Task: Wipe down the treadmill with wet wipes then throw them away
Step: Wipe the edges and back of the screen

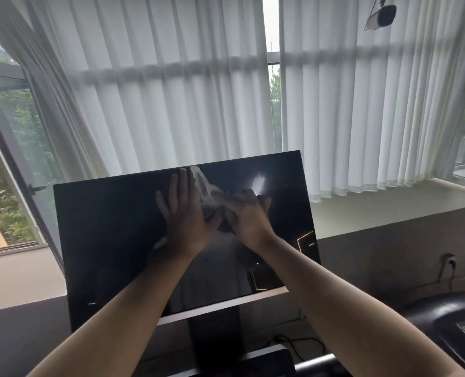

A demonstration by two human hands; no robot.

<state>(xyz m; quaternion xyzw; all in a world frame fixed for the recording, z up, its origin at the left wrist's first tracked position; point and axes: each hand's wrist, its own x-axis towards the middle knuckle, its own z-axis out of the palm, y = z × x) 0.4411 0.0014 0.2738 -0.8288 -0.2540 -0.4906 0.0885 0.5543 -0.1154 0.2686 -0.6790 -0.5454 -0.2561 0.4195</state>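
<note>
The treadmill's large black screen [111,240] tilts in front of me on a dark post [212,338]. A white wet wipe [205,187] lies crumpled against the upper middle of the glass. My left hand [183,216] lies flat on the screen with straight fingers, its thumb side touching the wipe. My right hand [246,216] is right beside it, with its fingers bent over the wipe's right part. A white tip of wipe pokes out above those fingers. Most of the wipe is hidden under the two hands.
White curtains [171,91] hang close behind the screen, over a window sill [375,210]. An open window frame [11,164] stands at the left. A wall socket with a cable [449,262] and another black machine [449,319] are at the right.
</note>
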